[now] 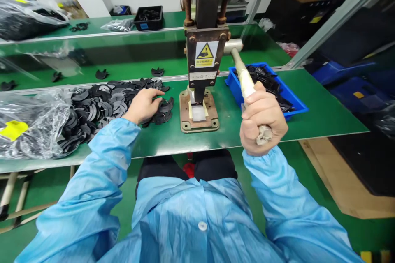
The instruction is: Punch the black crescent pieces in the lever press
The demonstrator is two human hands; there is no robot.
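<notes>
My left hand [145,104] is over the right end of a pile of black curved plastic pieces [106,107]. Its thumb and index finger are apart, and no piece shows between them. A few curved pieces [165,111] lie by its fingertips. My right hand [263,119] is closed round the lever [245,78] of a hand press, near the lever's cloth-wrapped lower end. The hand press [203,53] stands between my hands with its ram down close to the pale plate [198,113] on its base. Whether a piece sits under the ram is hard to make out.
A blue bin [296,107] of thin black parts stands right of the press, behind my right hand. At left lies a clear plastic bag [33,123] with curved pieces spilling out. A black tray [149,18] sits on the rear shelf. Metal posts [336,16] rise at right.
</notes>
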